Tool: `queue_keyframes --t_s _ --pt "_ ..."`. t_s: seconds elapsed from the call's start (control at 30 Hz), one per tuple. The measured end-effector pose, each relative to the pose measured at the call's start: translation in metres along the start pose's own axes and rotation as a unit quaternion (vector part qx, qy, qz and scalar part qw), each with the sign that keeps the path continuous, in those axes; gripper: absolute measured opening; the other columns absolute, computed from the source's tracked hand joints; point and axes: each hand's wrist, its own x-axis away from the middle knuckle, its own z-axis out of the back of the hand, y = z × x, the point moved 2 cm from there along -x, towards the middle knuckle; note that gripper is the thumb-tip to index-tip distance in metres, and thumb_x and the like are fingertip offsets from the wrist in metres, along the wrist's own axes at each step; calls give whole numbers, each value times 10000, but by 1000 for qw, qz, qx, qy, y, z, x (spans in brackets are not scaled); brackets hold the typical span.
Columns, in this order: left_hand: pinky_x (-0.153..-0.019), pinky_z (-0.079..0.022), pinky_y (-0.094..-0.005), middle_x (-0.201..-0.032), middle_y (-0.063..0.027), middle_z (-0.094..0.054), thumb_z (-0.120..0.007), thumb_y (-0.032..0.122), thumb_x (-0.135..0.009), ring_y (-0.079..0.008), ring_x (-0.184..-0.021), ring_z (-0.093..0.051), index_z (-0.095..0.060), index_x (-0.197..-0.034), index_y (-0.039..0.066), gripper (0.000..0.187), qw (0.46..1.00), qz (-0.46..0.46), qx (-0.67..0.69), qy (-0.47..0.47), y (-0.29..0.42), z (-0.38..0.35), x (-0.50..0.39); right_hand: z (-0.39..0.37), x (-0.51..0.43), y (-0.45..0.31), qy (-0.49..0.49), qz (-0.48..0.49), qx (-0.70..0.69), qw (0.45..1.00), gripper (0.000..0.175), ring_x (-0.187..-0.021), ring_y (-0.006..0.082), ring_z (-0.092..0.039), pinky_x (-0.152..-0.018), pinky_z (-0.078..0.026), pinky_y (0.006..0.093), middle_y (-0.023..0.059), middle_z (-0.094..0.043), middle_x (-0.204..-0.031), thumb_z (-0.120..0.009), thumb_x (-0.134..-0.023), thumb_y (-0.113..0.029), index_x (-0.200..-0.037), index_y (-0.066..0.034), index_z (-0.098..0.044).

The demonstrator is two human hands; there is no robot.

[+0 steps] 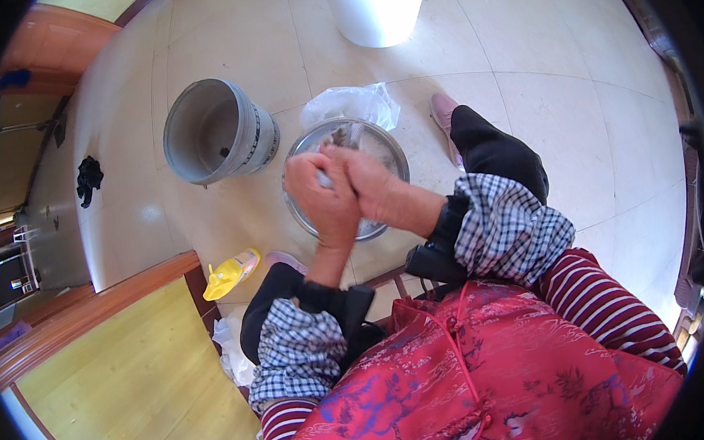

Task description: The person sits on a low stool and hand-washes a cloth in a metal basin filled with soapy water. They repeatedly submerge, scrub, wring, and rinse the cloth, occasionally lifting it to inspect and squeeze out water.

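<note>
My left hand [321, 191] and my right hand [371, 179] are pressed together in fists, slightly blurred, above a round metal basin [406, 183]. Squeezed between them is a greyish cloth-like piece [341, 137]; its end sticks out past the fingers, and a pale bit shows inside the left fist. Cloudy, whitish liquid seems to fill the basin, partly hidden by my hands. Behind the basin's far rim lies a crumpled clear plastic bag [351, 103].
A grey plastic bucket [262, 135] with a dark bit inside stands left of the basin. Farther off is a white bucket [378, 6]. A yellow bottle [229, 274] lies by a wood-trimmed yellow panel [126, 379]. Something black and crumpled [89, 180] is on the tiled floor [565, 146].
</note>
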Motion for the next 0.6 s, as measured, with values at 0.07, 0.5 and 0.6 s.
queue_keyframes --t_s 0.07,0.5,0.6 --pt "-702 -407 -326 -834 -78 -540 -610 160 -775 -190 -781 -509 -492 -778 13 189 935 321 148 21 -22 0 0 2 8 21 35 23 70 997 241 -934 154 -538 -786 -466 352 56 -574 -994 -490 -881 -219 -1043 -44 -530" --pt "-588 -398 -346 -629 -60 -491 -523 187 -815 -215 -587 -466 -482 -709 10 210 931 331 152 1 -24 2 -1 2 9 24 48 -4 88 995 214 -870 157 -564 -726 -488 364 61 -591 -926 -494 -870 -191 -1013 -40 -543" --pt "-603 -393 -322 -673 -47 -513 -530 201 -827 -186 -637 -486 -488 -734 8 218 863 382 323 73 -24 5 0 -1 9 18 -37 -31 142 989 203 -849 159 -579 -723 -490 370 68 -594 -921 -489 -876 -207 -988 -50 -553"
